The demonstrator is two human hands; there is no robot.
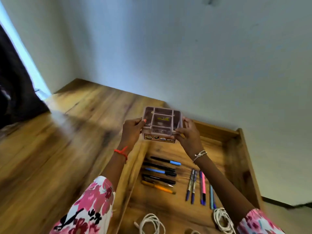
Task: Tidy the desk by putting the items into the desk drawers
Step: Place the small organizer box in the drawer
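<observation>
I hold a pink plastic organiser box (pixel 161 124) with several open compartments and stickers on its front side. My left hand (pixel 133 130) grips its left edge and my right hand (pixel 187 134) grips its right edge. The box hangs in the air over the far end of an open wooden drawer (pixel 239 166). Inside the drawer lie a row of black, blue and orange markers (pixel 160 173), several upright pens (pixel 199 186), and two coiled white cables (pixel 152 223), (pixel 222 220) at the near end.
The wooden desk top (pixel 59 141) stretches to the left of the drawer. A white wall (pixel 185 56) stands close behind. A dark curtain (pixel 15 85) hangs at far left beside a bright window strip.
</observation>
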